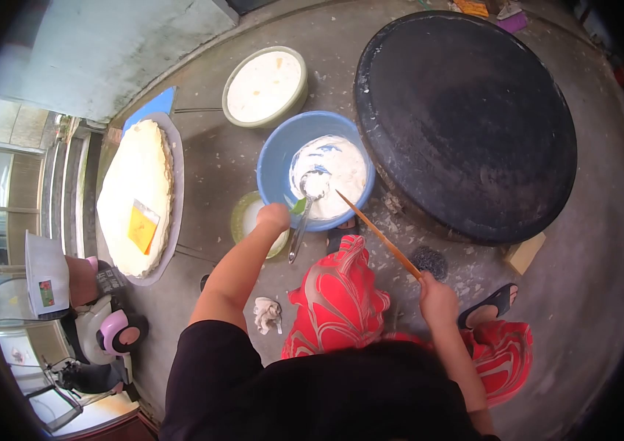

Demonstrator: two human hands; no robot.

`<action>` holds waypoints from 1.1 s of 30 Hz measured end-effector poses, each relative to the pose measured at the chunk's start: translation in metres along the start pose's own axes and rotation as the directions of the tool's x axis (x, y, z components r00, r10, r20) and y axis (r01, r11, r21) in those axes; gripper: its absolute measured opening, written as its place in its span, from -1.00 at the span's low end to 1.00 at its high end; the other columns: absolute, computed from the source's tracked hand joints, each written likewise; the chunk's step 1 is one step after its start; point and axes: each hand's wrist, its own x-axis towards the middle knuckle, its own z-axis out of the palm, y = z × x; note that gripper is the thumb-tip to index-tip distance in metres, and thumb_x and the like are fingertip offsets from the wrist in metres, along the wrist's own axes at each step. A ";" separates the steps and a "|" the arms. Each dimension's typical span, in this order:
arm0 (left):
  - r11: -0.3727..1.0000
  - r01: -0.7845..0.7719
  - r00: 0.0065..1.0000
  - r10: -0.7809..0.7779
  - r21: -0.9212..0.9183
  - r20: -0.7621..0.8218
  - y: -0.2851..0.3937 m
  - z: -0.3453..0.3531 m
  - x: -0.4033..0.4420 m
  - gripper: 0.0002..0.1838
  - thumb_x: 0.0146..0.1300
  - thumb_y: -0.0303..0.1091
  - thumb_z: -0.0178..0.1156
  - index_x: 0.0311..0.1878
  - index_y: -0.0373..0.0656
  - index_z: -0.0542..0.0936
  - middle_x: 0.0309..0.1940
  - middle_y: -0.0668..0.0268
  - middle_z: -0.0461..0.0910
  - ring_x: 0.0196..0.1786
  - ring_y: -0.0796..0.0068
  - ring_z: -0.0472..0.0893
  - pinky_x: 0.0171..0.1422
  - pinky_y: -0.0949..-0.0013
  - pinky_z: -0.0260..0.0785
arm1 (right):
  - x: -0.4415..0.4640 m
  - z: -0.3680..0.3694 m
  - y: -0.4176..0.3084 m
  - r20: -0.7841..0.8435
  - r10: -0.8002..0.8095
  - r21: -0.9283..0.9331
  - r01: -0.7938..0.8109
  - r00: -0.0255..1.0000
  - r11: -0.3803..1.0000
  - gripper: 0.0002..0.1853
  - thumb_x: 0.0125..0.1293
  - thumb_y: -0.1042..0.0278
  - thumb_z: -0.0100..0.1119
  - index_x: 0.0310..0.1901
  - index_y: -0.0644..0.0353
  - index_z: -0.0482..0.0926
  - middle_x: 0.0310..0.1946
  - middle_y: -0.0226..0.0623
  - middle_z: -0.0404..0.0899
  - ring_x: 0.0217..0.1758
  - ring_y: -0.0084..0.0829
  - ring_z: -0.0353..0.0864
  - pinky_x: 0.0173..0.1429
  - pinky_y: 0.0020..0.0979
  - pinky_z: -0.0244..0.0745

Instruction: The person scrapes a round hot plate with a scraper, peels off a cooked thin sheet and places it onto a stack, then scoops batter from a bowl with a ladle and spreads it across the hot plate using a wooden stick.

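My right hand (pixel 437 298) is closed around the end of a thin wooden stick (pixel 381 237), whose pointed tip reaches over the blue basin (pixel 273 162). White batter (pixel 348 169) lies in this basin. A metal ladle (pixel 315 185) rests in it, with its handle leaning out over the near rim. At the basin's left rim, my left hand (pixel 273 216) is closed on a small green scraper-like piece (pixel 298 206); its exact kind is unclear. Below that hand is a greenish bowl (pixel 238 220) with pale liquid, partly hidden by the hand and forearm.
A large round black griddle (pixel 466 125) stands at the right. Behind the basin is a pale green tub (pixel 232 110) of white batter. A stack of thin flatbreads (pixel 132 198) lies on the left, with a yellow packet (pixel 143 229) on it. A crumpled cloth (pixel 268 314) and scouring pad (pixel 429 261) lie on the floor.
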 end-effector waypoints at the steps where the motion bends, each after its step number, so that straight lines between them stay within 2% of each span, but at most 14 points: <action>1: 0.999 -0.019 0.999 0.020 0.040 -0.024 -0.001 -0.003 -0.001 -0.73 0.10 -0.36 -0.05 -0.24 -0.17 0.62 -0.19 0.09 0.58 -0.12 0.19 0.58 -0.06 0.26 0.42 | -0.001 -0.002 -0.001 0.005 0.003 -0.006 -0.003 1.000 1.000 -0.81 0.25 0.21 -0.11 -0.17 -0.01 0.46 -0.57 -0.11 0.53 -0.45 -0.04 0.53 -0.37 -0.07 0.38; 4: 0.993 -0.069 0.993 0.078 0.096 -0.092 -0.012 -0.012 -0.002 -0.74 0.10 -0.38 -0.05 -0.26 -0.18 0.62 -0.23 0.08 0.58 -0.15 0.17 0.59 -0.10 0.24 0.44 | -0.002 -0.004 -0.002 0.007 0.010 -0.009 -0.010 1.000 1.000 -0.81 0.25 0.20 -0.10 -0.17 -0.01 0.46 -0.57 -0.11 0.53 -0.45 -0.04 0.53 -0.37 -0.07 0.38; 7: 0.987 -0.045 0.989 0.066 0.154 -0.135 -0.019 -0.013 0.015 -0.75 0.10 -0.37 -0.03 -0.27 -0.16 0.63 -0.24 0.12 0.59 -0.17 0.20 0.60 -0.12 0.27 0.45 | -0.002 -0.005 -0.004 -0.006 0.022 -0.013 -0.022 1.000 1.000 -0.81 0.24 0.20 -0.10 -0.17 -0.03 0.46 -0.57 -0.11 0.53 -0.45 -0.04 0.53 -0.37 -0.07 0.38; 12: 0.996 0.019 0.998 -0.014 0.090 -0.057 -0.004 -0.010 0.023 -0.75 0.10 -0.36 0.00 -0.21 -0.13 0.61 -0.17 0.16 0.58 -0.11 0.25 0.59 -0.09 0.31 0.44 | -0.001 -0.003 -0.003 -0.022 0.015 0.000 -0.015 1.000 1.000 -0.82 0.24 0.19 -0.09 -0.18 -0.03 0.46 -0.56 -0.11 0.53 -0.45 -0.04 0.53 -0.37 -0.06 0.38; 14: 0.998 0.027 0.998 -0.024 0.050 -0.057 0.008 -0.006 0.020 -0.74 0.09 -0.36 0.01 -0.18 -0.10 0.61 -0.14 0.20 0.58 -0.09 0.28 0.59 -0.08 0.32 0.44 | 0.000 -0.005 -0.005 0.030 0.039 -0.031 -0.038 0.999 0.999 -0.83 0.24 0.20 -0.09 -0.19 -0.03 0.45 -0.56 -0.11 0.53 -0.44 -0.04 0.53 -0.37 -0.06 0.38; 16: 0.997 0.076 0.996 -0.075 -0.025 0.045 0.019 -0.001 0.013 -0.72 0.10 -0.36 0.00 -0.14 -0.12 0.59 -0.09 0.21 0.55 -0.06 0.29 0.57 -0.06 0.30 0.43 | 0.001 -0.004 -0.005 0.021 0.035 -0.015 -0.035 0.999 0.999 -0.84 0.24 0.21 -0.09 -0.20 -0.03 0.45 -0.55 -0.12 0.53 -0.44 -0.04 0.53 -0.36 -0.07 0.38; 19: 1.000 0.006 0.995 -0.005 -0.003 0.095 0.024 -0.004 0.007 -0.72 0.09 -0.37 0.00 -0.15 -0.14 0.59 -0.12 0.18 0.56 -0.07 0.26 0.57 -0.04 0.29 0.42 | 0.002 -0.006 -0.006 0.021 0.035 -0.016 -0.035 0.999 0.999 -0.85 0.23 0.21 -0.08 -0.21 -0.03 0.45 -0.55 -0.12 0.54 -0.43 -0.05 0.53 -0.36 -0.07 0.38; 23: 0.996 -0.026 0.999 0.023 0.087 0.040 0.016 -0.014 -0.009 -0.71 0.07 -0.38 0.00 -0.15 -0.17 0.59 -0.15 0.15 0.57 -0.07 0.21 0.57 -0.03 0.29 0.41 | 0.000 -0.010 -0.007 0.020 0.036 -0.014 -0.036 0.999 0.999 -0.85 0.23 0.22 -0.08 -0.22 -0.01 0.45 -0.54 -0.12 0.54 -0.42 -0.05 0.54 -0.35 -0.07 0.38; 25: 0.997 0.076 0.996 -0.078 -0.033 -0.038 0.011 -0.018 -0.015 -0.71 0.06 -0.39 -0.01 -0.16 -0.18 0.59 -0.17 0.12 0.58 -0.08 0.17 0.57 -0.02 0.29 0.41 | 0.000 -0.008 -0.004 0.011 0.033 -0.003 -0.033 0.999 0.999 -0.84 0.23 0.22 -0.08 -0.23 -0.01 0.46 -0.55 -0.12 0.54 -0.43 -0.05 0.53 -0.35 -0.07 0.38; 26: 0.997 0.075 0.996 -0.077 -0.036 -0.040 0.007 -0.015 -0.012 -0.71 0.06 -0.39 -0.01 -0.16 -0.18 0.59 -0.17 0.12 0.58 -0.08 0.17 0.57 -0.02 0.29 0.41 | -0.001 -0.007 -0.003 0.002 0.030 0.005 -0.030 1.000 1.000 -0.84 0.23 0.22 -0.08 -0.23 0.00 0.46 -0.55 -0.11 0.53 -0.43 -0.04 0.53 -0.36 -0.07 0.38; 28: 0.971 0.138 0.986 -0.153 -0.195 -0.063 -0.002 -0.003 0.005 -0.71 0.08 -0.37 -0.03 -0.17 -0.19 0.59 -0.15 0.09 0.56 -0.06 0.16 0.55 -0.02 0.27 0.40 | -0.001 -0.005 -0.003 -0.013 0.027 0.000 -0.027 1.000 1.000 -0.84 0.23 0.22 -0.07 -0.23 0.00 0.47 -0.56 -0.10 0.53 -0.44 -0.04 0.53 -0.36 -0.07 0.38; 29: 0.971 0.135 0.987 -0.150 -0.200 -0.064 -0.006 0.004 0.015 -0.71 0.08 -0.37 -0.03 -0.17 -0.19 0.59 -0.15 0.09 0.56 -0.06 0.16 0.55 -0.02 0.27 0.40 | -0.002 -0.004 -0.002 -0.023 0.026 -0.001 -0.026 0.999 1.000 -0.84 0.23 0.23 -0.07 -0.22 0.00 0.47 -0.57 -0.10 0.52 -0.45 -0.03 0.53 -0.36 -0.07 0.38; 31: 0.889 0.259 0.961 -0.278 -0.378 0.006 -0.008 0.011 0.031 -0.71 0.06 -0.37 -0.03 -0.22 -0.26 0.59 -0.18 0.00 0.55 -0.05 0.11 0.54 -0.01 0.25 0.38 | -0.001 -0.003 -0.002 -0.025 0.020 -0.001 -0.020 0.999 1.000 -0.84 0.23 0.22 -0.07 -0.22 0.00 0.47 -0.58 -0.09 0.52 -0.46 -0.03 0.52 -0.37 -0.07 0.38; 33: 0.845 0.305 0.943 -0.332 -0.439 0.016 -0.001 0.012 0.044 -0.71 0.07 -0.37 -0.02 -0.19 -0.24 0.59 -0.14 0.02 0.54 -0.03 0.12 0.53 0.01 0.25 0.37 | 0.000 0.000 0.000 -0.022 0.015 0.000 -0.015 1.000 1.000 -0.83 0.23 0.22 -0.06 -0.21 0.00 0.47 -0.59 -0.09 0.52 -0.47 -0.03 0.52 -0.37 -0.07 0.37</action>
